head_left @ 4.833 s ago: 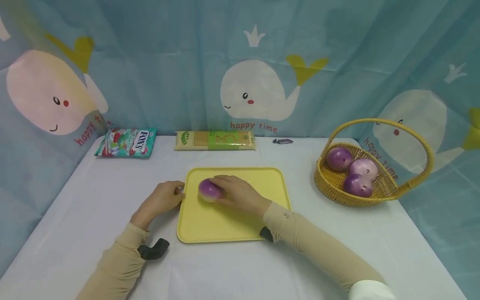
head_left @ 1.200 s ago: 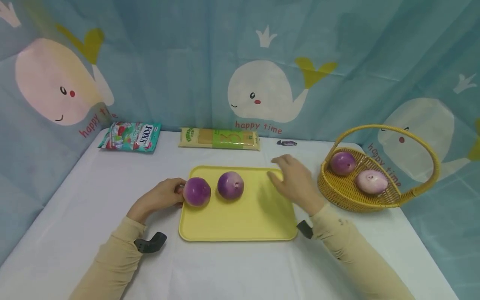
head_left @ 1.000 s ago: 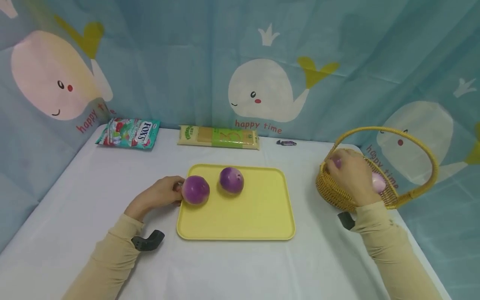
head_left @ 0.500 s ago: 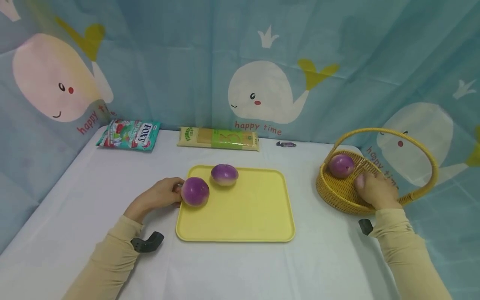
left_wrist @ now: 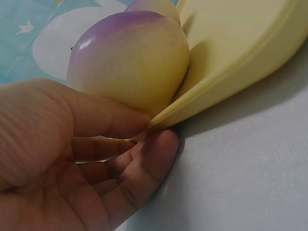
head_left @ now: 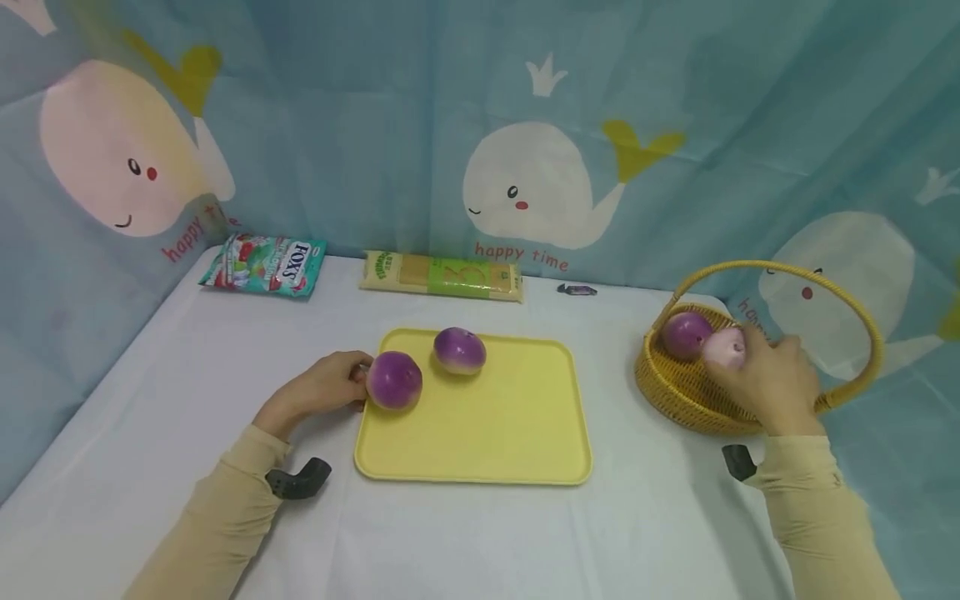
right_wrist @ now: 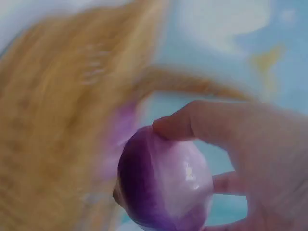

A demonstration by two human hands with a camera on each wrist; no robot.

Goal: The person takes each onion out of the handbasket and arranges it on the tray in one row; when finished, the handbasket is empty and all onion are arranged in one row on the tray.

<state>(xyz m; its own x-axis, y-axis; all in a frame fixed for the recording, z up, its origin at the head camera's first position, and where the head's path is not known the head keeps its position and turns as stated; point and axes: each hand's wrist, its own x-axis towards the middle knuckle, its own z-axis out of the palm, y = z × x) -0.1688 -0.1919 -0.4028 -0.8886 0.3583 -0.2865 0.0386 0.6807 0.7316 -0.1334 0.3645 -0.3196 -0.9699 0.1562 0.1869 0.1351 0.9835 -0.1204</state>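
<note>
My left hand pinches the left rim of a yellow tray, thumb on top and fingers underneath, as the left wrist view shows. Right beside that thumb sits a purple onion with a cream underside. A second purple onion lies near the tray's back edge. At the far right my right hand grips a pale purple-and-white onion over the wicker basket. Another purple onion rests inside the basket, at its back left.
The basket's tall arched handle rises beside my right hand. Along the back of the white table lie a teal Fox's sweets bag, a pack of noodles and a small purple wrapped sweet. A blue whale-print curtain stands behind.
My right hand let go of an onion on the tray, moved to the basket and took hold of the pale one. The tray's back onion rolled slightly. My left hand stayed at the rim.
</note>
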